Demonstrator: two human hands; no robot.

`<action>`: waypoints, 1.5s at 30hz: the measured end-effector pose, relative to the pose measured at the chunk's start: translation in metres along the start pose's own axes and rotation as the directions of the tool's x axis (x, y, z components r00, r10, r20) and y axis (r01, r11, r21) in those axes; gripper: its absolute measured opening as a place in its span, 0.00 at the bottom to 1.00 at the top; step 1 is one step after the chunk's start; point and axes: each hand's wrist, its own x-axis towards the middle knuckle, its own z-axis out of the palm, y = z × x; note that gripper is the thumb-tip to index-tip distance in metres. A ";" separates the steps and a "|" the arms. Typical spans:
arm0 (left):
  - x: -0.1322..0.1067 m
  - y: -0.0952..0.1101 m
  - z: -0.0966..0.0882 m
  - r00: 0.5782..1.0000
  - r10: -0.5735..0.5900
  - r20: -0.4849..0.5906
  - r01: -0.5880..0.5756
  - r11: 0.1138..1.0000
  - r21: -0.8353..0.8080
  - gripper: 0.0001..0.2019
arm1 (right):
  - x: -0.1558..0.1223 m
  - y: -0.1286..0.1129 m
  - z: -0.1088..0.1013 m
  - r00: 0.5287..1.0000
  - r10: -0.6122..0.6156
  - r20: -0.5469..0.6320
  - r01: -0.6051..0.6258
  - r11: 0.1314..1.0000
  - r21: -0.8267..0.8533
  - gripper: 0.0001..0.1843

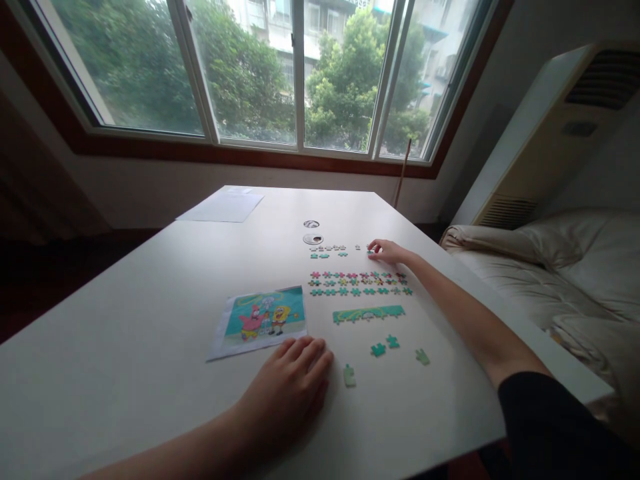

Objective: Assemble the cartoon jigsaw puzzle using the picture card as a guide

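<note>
Head view. White table [150, 287] fills the middle, in front of a window [255, 73] with trees and buildings beyond. To the right, a pale sofa [500, 243] and a tall cabinet [525, 127] with slatted vents; a thin stick [403, 173] stands below the sill. Blank-looking paper [220, 205] lies at the table's far left. A dark oval badge [580, 129] on the cabinet is too dim to read.

Picture sheet [265, 315] shows pink and yellow cartoon figures on teal. Left hand [300, 373] rests palm down against its near right corner, fingers loosely bent, holding nothing that shows. To its right: four loose pieces [379, 350], a joined puzzle strip [369, 314], then rows of pieces [355, 292]. Right hand [383, 251] is at the far rows, fingers bent, tips at a teal piece [370, 253]; cannot tell whether they grip it.
</note>
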 end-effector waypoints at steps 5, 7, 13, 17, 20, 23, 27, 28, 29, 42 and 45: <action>-0.001 0.000 0.000 1.000 0.002 0.016 -0.002 1.000 0.006 0.14 | 0.010 0.005 0.000 0.994 0.058 0.090 -0.063 0.997 0.048 0.15; -0.001 0.001 0.000 1.000 0.000 0.028 0.000 1.000 -0.001 0.14 | 0.010 0.009 -0.002 0.987 0.080 0.139 -0.092 0.992 0.082 0.17; 0.000 0.000 0.001 0.999 -0.017 0.042 0.017 1.000 -0.006 0.15 | 0.012 0.014 -0.003 0.971 0.110 0.214 -0.148 0.974 0.172 0.21; 0.000 -0.001 0.002 1.000 -0.009 0.027 0.009 1.000 0.005 0.15 | 0.009 0.008 -0.002 0.971 0.124 0.203 -0.164 0.967 0.195 0.21; 0.000 -0.001 0.003 1.000 -0.008 0.019 0.008 1.000 0.008 0.15 | 0.001 0.002 -0.003 0.975 0.127 0.185 -0.165 0.964 0.207 0.22; 0.000 -0.001 0.003 1.000 -0.006 0.020 0.006 1.000 0.007 0.15 | -0.008 -0.002 -0.006 0.974 0.134 0.184 -0.171 0.964 0.205 0.24; 0.000 -0.001 0.002 1.000 -0.003 0.012 0.003 1.000 0.003 0.15 | -0.014 -0.002 -0.007 0.971 0.176 0.159 -0.203 0.964 0.172 0.23; 0.000 -0.001 0.002 1.000 -0.004 0.012 0.004 1.000 0.002 0.15 | -0.013 -0.002 -0.007 0.970 0.194 0.148 -0.217 0.962 0.162 0.23; 0.000 -0.001 0.002 1.000 -0.006 0.013 0.006 1.000 0.002 0.15 | -0.012 -0.001 -0.006 0.967 0.214 0.137 -0.234 0.960 0.153 0.24; 0.000 -0.001 0.002 1.000 -0.007 -0.005 0.007 1.000 0.013 0.15 | -0.010 -0.014 -0.010 0.947 0.249 0.204 -0.299 0.917 0.266 0.18; 0.000 0.000 0.001 1.000 -0.008 0.006 0.008 1.000 0.009 0.15 | -0.026 -0.019 -0.016 0.972 0.148 0.183 -0.203 0.921 0.332 0.19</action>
